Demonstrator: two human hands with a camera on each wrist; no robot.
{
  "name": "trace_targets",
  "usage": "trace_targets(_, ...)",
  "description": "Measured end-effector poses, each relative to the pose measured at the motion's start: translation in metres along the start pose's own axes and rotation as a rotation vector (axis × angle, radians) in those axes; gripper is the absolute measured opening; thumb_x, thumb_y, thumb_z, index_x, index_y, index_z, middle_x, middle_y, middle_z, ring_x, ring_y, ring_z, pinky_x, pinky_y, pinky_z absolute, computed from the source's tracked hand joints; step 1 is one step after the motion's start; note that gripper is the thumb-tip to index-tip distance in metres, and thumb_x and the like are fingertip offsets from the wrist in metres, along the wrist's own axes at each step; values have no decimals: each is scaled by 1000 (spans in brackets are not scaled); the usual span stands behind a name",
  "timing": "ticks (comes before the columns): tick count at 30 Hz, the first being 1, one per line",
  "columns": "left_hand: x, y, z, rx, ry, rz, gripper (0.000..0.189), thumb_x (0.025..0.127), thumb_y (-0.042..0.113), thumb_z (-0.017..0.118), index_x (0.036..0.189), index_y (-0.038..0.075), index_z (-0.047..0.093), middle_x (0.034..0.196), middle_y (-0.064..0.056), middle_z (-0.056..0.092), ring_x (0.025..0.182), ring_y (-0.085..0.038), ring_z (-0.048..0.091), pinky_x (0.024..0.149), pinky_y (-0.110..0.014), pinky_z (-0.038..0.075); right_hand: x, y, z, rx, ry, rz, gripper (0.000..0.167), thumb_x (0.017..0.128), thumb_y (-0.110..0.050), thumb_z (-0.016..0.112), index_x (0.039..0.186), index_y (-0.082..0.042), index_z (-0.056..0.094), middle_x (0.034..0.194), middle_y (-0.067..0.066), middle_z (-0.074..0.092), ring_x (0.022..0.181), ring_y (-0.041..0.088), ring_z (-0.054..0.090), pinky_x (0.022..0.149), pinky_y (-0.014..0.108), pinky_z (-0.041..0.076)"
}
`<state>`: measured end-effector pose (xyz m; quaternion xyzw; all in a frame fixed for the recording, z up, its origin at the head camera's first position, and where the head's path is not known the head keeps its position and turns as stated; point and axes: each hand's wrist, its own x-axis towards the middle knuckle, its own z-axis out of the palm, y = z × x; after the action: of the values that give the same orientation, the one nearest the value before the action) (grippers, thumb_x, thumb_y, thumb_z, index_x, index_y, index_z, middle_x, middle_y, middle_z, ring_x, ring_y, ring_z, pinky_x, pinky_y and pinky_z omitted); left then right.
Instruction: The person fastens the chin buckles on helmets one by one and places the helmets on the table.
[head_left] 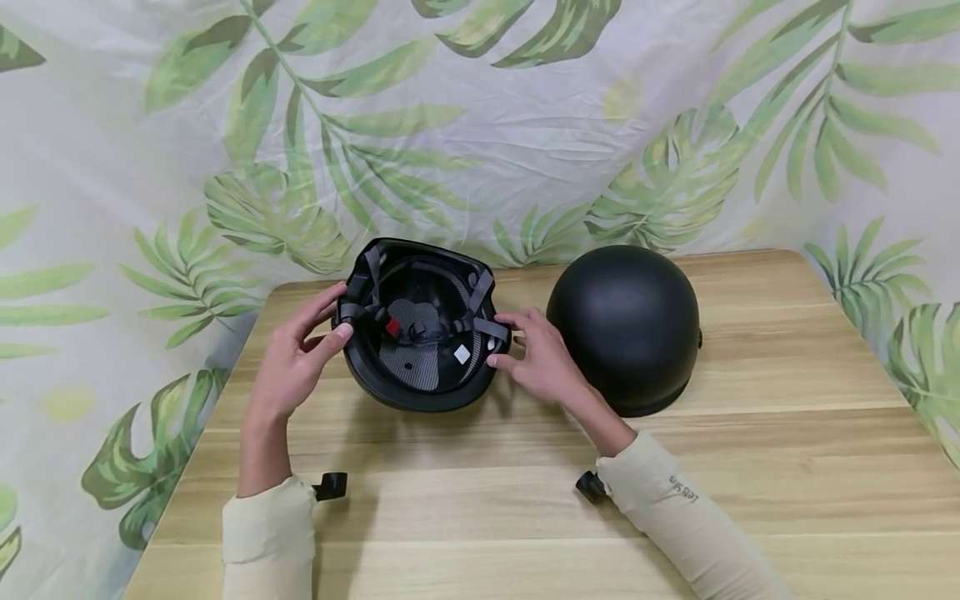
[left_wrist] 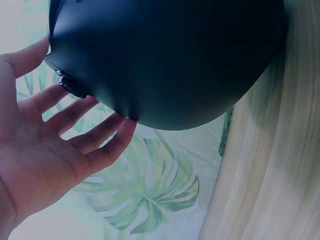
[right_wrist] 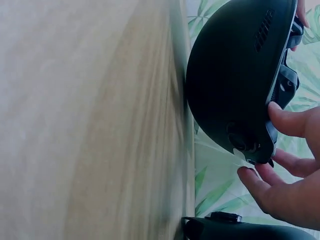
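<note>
In the head view, holds a black helmet [head_left: 420, 333] left of centre, tilted with its hollow side towards the camera. Pinches its left edge with the left hand [head_left: 296, 354], thumb at the rim, fingers along the outer side. Pinches the right edge with the right hand [head_left: 543, 354] — forefinger near the strap end, thumb lower on the rim. Shows grey straps [head_left: 482, 293], a red buckle [head_left: 393, 327] and a white label [head_left: 462, 354] inside the shell. Has a second helmet [head_left: 626, 329] right of centre, dome up on the wooden table [head_left: 450, 508], just beside the right forearm. Shows pale sleeves [head_left: 268, 533] at lower left and lower right, with black cuff fittings [head_left: 331, 486], and a leaf-patterned cloth [head_left: 525, 125] across the top.

In the left wrist view, has the dark outer shell filling the top. Touches its left edge with thumb and fingertips, fingers spread apart. Shows wood grain down the right side.

In the right wrist view, has the helmet at upper right, side-on, with vent slots [right_wrist: 264, 30] near the top. Presses the thumb to the rim, fingers below at the lower corner — cannot tell how firmly. Shows part of the second helmet at the bottom edge.
</note>
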<state>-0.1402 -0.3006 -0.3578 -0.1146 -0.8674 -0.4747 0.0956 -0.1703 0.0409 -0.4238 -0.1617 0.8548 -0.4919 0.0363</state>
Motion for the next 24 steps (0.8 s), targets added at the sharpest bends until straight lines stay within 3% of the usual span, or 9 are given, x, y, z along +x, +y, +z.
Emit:
trace_targets(5,-2,1,-6,-38,-40,44,51,107,10,61,158,13,53,165,-13,49,139,3,50,97,-7,49,0,0,4,27,75,-12,51,90,-13,87,135,-5,65,133,13,63,127,32,68,107,42,58)
trace_targets(10,-2,3,-6,-3,-22,54,52,106,11,64,157,16,54,164,-11,50,136,10,50,96,-7,50,0,0,6,18,64,14,44,91,-14,86,131,-7,68,136,13,64,124,33,71,103,41,60)
trace_targets(14,2,8,3,23,44,44,52,104,15,68,155,21,57,159,-9,56,135,6,54,95,-8,50,2,1,8,20,27,58,46,93,-12,83,135,-6,67,141,14,61,125,31,72,101,39,61)
trace_targets(18,5,14,13,-5,103,63,51,102,13,72,151,20,61,155,-10,60,136,-2,56,98,-11,51,3,1,8,26,-4,100,45,94,-10,81,136,-5,67,142,14,58,124,29,72,101,35,60)
trace_targets(24,6,15,19,-52,92,103,48,101,4,69,148,13,64,158,-10,57,143,-3,50,103,-21,48,5,5,7,54,-38,104,40,96,-5,77,135,-2,69,142,15,58,124,31,72,102,35,60)
